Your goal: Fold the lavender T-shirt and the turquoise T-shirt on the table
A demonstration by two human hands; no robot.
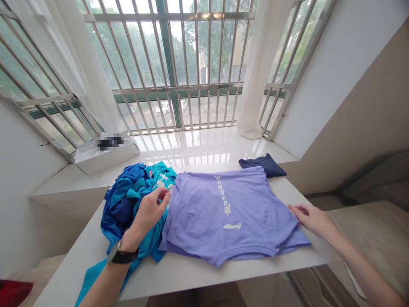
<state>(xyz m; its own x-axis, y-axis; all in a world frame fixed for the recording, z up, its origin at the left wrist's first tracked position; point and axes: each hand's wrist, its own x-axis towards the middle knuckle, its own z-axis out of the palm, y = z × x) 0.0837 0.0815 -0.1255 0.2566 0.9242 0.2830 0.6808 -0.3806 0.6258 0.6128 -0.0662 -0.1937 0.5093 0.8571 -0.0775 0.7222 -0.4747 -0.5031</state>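
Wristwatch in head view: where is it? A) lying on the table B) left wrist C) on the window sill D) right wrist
B: the black-strapped wristwatch is worn just behind the left hand, on the arm that enters from the lower left of the view.

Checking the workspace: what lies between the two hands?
In the head view, a lilac T-shirt lies spread between the left hand and the right hand.

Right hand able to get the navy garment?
Probably yes: the right hand sits beside the lilac T-shirt, and the navy garment lies past the shirt's far edge, with nothing upright between them.
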